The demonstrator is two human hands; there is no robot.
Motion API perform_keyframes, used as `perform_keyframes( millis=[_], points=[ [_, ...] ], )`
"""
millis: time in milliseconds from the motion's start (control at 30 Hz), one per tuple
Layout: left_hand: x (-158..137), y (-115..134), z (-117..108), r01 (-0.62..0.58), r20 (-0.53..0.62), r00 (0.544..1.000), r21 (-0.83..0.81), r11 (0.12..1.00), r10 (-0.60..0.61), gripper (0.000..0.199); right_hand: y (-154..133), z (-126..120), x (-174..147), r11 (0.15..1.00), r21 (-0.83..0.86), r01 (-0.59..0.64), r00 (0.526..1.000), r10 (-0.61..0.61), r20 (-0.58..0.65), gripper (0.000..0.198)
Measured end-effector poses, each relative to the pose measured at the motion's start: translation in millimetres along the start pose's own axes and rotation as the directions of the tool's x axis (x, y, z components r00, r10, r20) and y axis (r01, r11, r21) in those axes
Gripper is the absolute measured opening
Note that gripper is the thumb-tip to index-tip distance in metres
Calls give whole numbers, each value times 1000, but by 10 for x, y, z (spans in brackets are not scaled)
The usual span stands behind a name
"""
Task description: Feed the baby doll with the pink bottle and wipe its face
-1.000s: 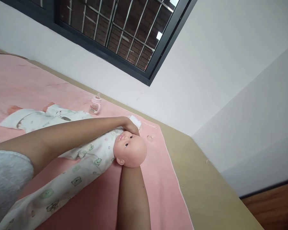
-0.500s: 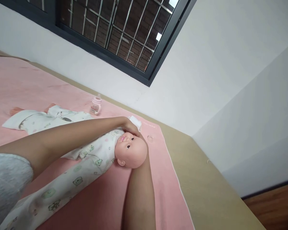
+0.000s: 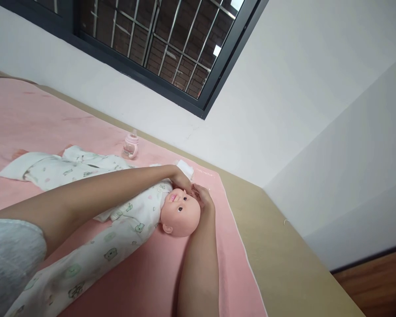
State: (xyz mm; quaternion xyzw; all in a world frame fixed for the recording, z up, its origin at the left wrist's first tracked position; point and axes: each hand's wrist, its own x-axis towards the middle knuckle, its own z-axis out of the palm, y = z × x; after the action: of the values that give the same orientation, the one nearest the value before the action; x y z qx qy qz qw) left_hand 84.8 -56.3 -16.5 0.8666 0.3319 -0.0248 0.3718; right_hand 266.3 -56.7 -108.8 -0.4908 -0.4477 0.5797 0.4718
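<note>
A bald baby doll [image 3: 181,213] in white clothing printed with green animals lies on its back, head to the right. My left hand [image 3: 182,179] reaches across its chest to the far side of the head, fingers curled down and partly hidden. Around the top of the head comes my right hand [image 3: 203,196], its fingers bent inward and meeting the left fingertips. What either hand holds, if anything, is too small or hidden to make out. A folded white cloth [image 3: 185,168] lies just beyond my left hand.
A pink baby bottle [image 3: 130,146] with a handle stands behind the doll. The doll lies on a pink sheet [image 3: 232,264] over a tan surface [image 3: 277,246]. A white wall and a barred window [image 3: 171,48] rise behind.
My right hand has come out from behind the doll's head and now shows beside my left. The clear round item right of the head is no longer visible. The head has shifted slightly.
</note>
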Motion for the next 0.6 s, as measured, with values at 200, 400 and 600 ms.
perform_keyframes(
  millis=[200,400,600],
  points=[
    [-381,-25,-221,49,-96,994,63,997,-43,41,37,76,108,994,84,-73,997,70,32,14],
    [-827,-153,-197,56,-290,957,133,989,-15,43,50,157,76,989,123,-78,996,71,60,23],
    [-1060,-201,-117,90,-401,916,191,977,-6,43,-3,204,-20,987,142,-76,997,72,38,27]
  ],
)
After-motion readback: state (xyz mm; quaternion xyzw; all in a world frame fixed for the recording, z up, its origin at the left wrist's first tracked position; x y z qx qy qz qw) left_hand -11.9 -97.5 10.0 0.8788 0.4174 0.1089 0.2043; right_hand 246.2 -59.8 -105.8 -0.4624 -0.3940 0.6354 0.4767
